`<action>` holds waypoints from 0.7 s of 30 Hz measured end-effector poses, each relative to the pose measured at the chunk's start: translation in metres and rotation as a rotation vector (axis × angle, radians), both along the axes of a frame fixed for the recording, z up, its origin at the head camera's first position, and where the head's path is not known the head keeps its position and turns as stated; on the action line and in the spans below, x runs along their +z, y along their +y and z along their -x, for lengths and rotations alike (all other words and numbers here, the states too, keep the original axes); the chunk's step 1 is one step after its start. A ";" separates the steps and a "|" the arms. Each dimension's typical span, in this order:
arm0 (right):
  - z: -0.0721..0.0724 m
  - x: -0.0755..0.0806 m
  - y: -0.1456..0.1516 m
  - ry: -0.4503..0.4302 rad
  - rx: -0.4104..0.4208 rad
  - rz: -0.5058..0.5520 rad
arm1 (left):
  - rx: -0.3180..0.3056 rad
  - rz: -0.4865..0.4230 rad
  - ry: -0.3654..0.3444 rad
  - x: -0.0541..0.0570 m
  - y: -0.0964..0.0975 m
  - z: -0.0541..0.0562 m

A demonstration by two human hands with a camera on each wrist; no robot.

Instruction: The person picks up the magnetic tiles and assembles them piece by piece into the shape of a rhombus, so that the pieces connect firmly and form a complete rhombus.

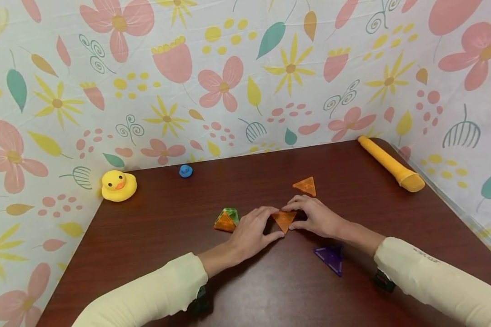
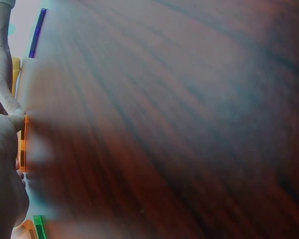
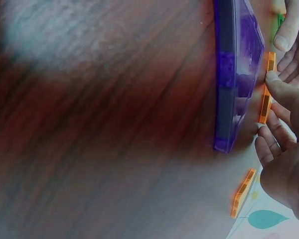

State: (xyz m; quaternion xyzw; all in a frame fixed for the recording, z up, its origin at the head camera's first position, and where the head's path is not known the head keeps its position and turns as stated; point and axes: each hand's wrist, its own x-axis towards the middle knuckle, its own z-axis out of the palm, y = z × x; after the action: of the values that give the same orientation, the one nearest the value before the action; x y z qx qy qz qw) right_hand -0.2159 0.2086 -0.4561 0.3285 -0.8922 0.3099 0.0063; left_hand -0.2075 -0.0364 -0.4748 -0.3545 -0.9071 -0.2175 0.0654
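Note:
Both hands meet at an orange triangular magnetic tile (image 1: pixel 284 221) near the middle of the table. My left hand (image 1: pixel 251 236) holds its left side, with the thumb by the near corner and a fingertip by the far left corner. From the other side, my right hand (image 1: pixel 321 218) grips the tile between thumb and fingers. In the right wrist view the right thumb lies on the edge of that tile (image 3: pixel 267 94). Beside the left hand, an orange triangle (image 1: pixel 225 222) lies against a green tile (image 1: pixel 231 213), partly covering it.
A purple triangular tile (image 1: pixel 331 259) lies below the right forearm. Beyond the right hand is another orange triangle (image 1: pixel 307 185). A yellow duck (image 1: pixel 118 185) and a small blue duck (image 1: pixel 186 171) stand along the back. A yellow tube-like object (image 1: pixel 390 163) lies at the right edge.

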 end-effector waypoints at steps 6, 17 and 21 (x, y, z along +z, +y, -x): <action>0.000 0.000 -0.002 -0.012 -0.012 0.004 | 0.008 -0.016 -0.021 -0.002 0.000 0.000; -0.001 0.001 -0.006 0.002 -0.037 0.031 | 0.012 -0.027 -0.039 -0.003 0.001 -0.001; -0.001 0.001 -0.008 0.005 -0.054 0.034 | 0.015 -0.016 -0.050 -0.003 0.001 -0.002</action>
State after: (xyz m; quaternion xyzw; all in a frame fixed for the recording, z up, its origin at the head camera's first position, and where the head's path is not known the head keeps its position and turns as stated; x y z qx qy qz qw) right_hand -0.2152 0.2009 -0.4552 0.3051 -0.8953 0.3239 0.0226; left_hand -0.2053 -0.0356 -0.4782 -0.3416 -0.9093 -0.2329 0.0472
